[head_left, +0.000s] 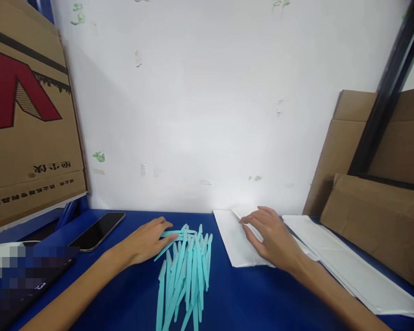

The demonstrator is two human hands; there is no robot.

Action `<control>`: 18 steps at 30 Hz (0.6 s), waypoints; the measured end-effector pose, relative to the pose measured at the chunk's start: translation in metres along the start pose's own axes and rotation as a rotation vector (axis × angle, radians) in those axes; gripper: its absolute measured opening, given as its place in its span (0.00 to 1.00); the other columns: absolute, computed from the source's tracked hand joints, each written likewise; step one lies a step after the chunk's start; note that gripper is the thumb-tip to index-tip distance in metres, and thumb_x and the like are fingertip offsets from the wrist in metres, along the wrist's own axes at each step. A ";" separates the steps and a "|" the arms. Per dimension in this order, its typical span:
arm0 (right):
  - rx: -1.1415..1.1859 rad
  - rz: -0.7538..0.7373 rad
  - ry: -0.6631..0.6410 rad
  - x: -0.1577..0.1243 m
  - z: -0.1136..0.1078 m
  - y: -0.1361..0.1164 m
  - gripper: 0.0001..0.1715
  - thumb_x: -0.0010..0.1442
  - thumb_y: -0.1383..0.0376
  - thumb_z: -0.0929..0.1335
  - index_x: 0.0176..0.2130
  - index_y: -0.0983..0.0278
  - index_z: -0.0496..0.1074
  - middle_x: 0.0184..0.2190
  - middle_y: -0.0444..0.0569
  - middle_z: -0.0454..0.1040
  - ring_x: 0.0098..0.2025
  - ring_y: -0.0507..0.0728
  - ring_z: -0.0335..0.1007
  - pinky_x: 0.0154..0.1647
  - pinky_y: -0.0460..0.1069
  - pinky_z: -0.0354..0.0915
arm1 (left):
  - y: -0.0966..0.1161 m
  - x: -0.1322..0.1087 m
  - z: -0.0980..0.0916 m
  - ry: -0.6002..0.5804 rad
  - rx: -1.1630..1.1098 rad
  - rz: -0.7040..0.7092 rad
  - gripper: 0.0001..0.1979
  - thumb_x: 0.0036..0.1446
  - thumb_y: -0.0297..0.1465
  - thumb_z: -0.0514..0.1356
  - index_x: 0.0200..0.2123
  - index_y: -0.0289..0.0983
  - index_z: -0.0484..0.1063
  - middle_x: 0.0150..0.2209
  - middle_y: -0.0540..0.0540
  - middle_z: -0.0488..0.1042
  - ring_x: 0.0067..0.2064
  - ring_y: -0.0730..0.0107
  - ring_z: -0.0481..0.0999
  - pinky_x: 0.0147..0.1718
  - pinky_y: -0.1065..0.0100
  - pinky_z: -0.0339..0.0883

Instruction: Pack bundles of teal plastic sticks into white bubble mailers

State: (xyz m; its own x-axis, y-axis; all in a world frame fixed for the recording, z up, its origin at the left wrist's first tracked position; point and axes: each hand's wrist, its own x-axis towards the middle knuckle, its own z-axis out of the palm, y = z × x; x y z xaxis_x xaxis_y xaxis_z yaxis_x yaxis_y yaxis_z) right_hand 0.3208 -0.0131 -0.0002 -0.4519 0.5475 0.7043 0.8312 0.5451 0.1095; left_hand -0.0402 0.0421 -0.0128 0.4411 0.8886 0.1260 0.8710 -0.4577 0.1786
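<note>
A loose pile of turquoise eyebrow razors [189, 271] with pale blade covers lies at the front middle of the blue table. My left hand [150, 241] is at the pile's upper left, its thumb and fingers closed around one or more razors that lie crosswise there. On the right, my right hand [272, 236] rests over a white paper envelope [229, 236], fingers spread and touching its surface. The thumb stands apart from the other fingers. Part of the envelope is hidden under this hand.
More flat white envelopes [352, 271] lie to the right, beside a brown cardboard piece [379, 225]. A phone [98, 232] and a partly blurred dark device [37, 289] are on the left. A large printed carton [27, 115] stands there too. The white wall [200, 115] closes off the back.
</note>
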 end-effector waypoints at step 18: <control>0.157 -0.071 -0.144 -0.004 0.007 -0.021 0.11 0.66 0.69 0.63 0.45 0.59 0.72 0.39 0.46 0.78 0.41 0.55 0.73 0.62 0.61 0.56 | 0.007 -0.010 0.000 -0.181 0.082 -0.096 0.24 0.65 0.36 0.45 0.57 0.31 0.68 0.52 0.26 0.74 0.55 0.39 0.74 0.47 0.49 0.68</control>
State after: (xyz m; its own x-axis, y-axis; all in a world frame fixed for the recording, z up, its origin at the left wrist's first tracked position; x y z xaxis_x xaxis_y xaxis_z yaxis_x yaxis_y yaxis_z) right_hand 0.3031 -0.0219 -0.0102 -0.5580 0.5833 0.5903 0.7403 0.6713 0.0365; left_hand -0.0385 0.0305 -0.0127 0.3803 0.9225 -0.0662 0.9224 -0.3731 0.1003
